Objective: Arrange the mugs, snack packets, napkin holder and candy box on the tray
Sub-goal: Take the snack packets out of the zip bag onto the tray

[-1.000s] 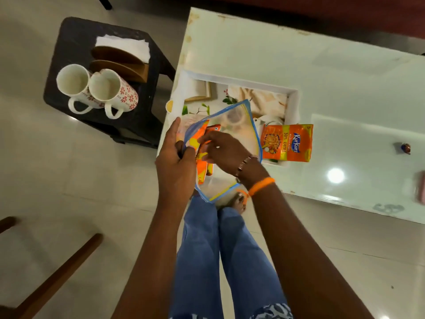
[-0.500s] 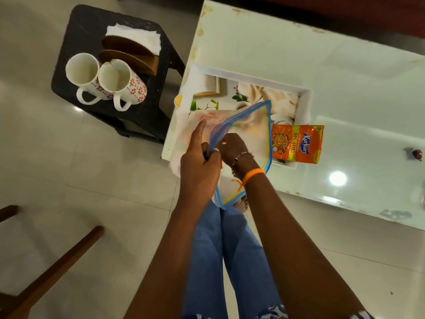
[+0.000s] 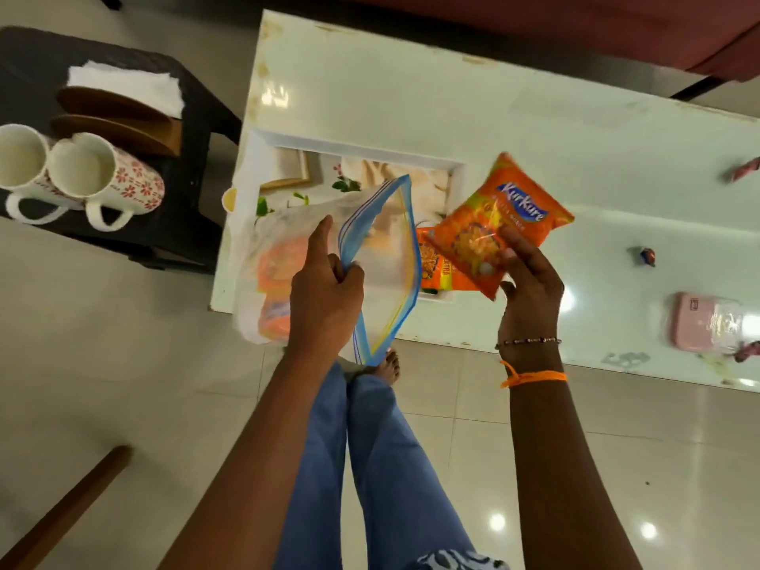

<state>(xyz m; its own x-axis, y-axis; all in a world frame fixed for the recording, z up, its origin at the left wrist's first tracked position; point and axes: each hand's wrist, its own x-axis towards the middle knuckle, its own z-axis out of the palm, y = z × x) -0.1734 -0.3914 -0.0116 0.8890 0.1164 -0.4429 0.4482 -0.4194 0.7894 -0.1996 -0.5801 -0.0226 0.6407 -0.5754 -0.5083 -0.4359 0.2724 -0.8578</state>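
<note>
Right hand (image 3: 530,281): grip closed on the lower edge of an orange snack packet (image 3: 495,222), held above the tabletop (image 3: 534,129). Left hand (image 3: 325,281): grip pinching the rim of a clear zip bag (image 3: 382,257), mouth gaping, orange packets inside. Second packet (image 3: 432,267) lies on the tray (image 3: 353,144) at 9 o'clock of the held one. Two mugs (image 3: 103,178) and napkin holder (image 3: 115,121) on black stool (image 3: 193,166), 9 o'clock of tray.

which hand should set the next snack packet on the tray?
Right, probably. The right hand already holds an orange snack packet just above the tray, beside the packet lying there. The left hand is busy pinching the zip bag open.
</note>
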